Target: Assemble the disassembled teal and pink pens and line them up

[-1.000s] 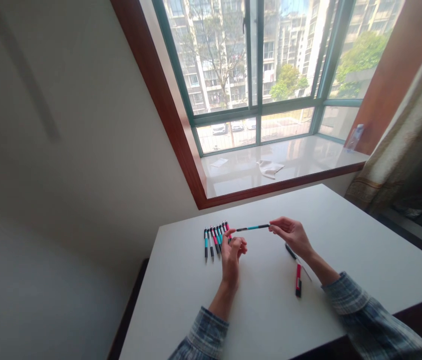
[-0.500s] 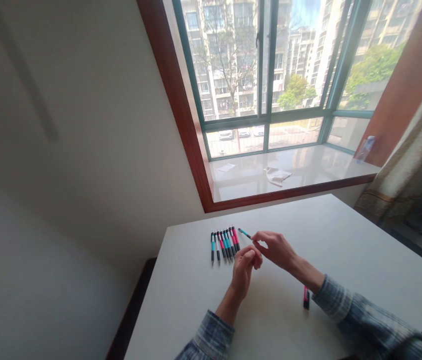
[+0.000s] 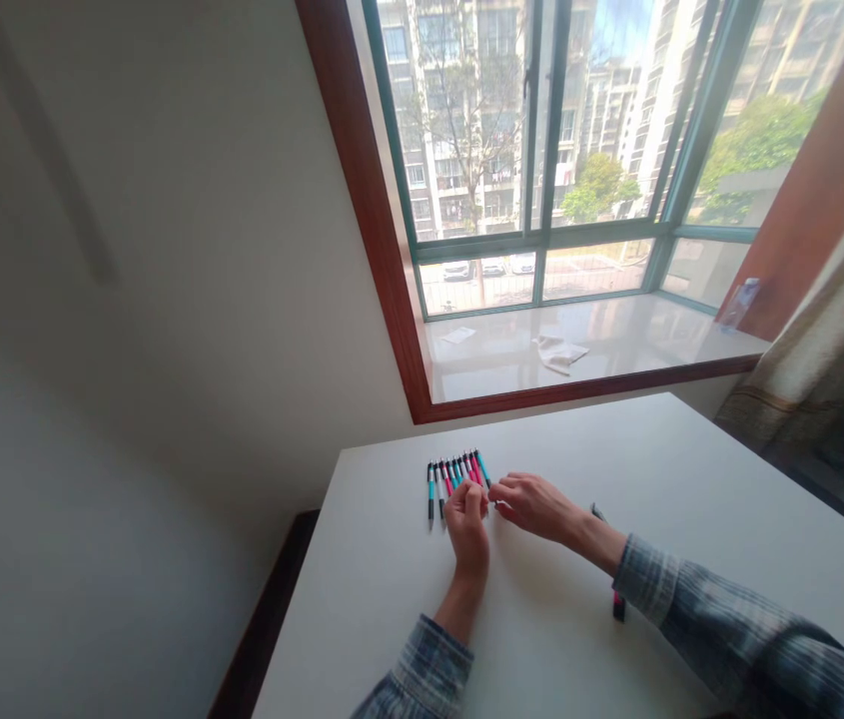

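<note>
A row of several click pens in teal, white and red with black grips lies side by side on the white table. My left hand is closed over the lower ends of the pens near the row's right side. Its curled fingers hide whatever they may hold. My right hand pinches the lower end of a teal pen at the row's right end. The two hands nearly touch. Beneath my right forearm lies a red and black object, mostly covered by the sleeve.
Behind the table is a window sill with a crumpled white cloth or paper, a flat paper and a clear bottle. A wall stands at the left, a curtain at the right.
My right hand has moved left with the teal pen, which now lies alongside the row's right end. My left hand has shifted left over the pens' lower ends. The view has turned slightly.
</note>
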Demonstrator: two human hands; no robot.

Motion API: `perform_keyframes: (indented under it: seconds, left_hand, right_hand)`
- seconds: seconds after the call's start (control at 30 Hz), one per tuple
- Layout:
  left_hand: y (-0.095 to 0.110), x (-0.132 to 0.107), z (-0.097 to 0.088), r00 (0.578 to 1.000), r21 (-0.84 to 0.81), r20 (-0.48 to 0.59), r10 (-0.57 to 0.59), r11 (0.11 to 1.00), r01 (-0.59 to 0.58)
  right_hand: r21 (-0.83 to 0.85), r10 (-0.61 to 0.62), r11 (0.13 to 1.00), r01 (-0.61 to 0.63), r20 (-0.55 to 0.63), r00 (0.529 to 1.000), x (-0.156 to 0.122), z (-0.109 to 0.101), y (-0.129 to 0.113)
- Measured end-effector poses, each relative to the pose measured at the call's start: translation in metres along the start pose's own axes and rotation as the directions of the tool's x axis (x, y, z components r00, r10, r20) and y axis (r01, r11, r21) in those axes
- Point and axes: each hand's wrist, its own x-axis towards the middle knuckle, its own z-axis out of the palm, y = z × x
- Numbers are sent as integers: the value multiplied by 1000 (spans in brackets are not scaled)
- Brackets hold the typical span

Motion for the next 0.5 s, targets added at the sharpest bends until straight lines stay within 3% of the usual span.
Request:
perform_keyframes:
  seconds: [0.27, 0.37, 0.5]
  left_hand:
    - [-1, -1, 2, 999, 17, 34, 8, 1000, -9]
    - [1, -3, 3, 999, 30, 50, 13, 999, -15]
    - [2, -4, 5, 996, 32, 82, -16, 999, 14]
  right_hand:
    - [71, 7, 997, -8, 3, 1000, -7, -2, 0]
    - [138, 47, 990, -40, -44, 998, -19, -17, 19]
    - [263, 201, 953, -149, -182, 963, -43, -43, 62]
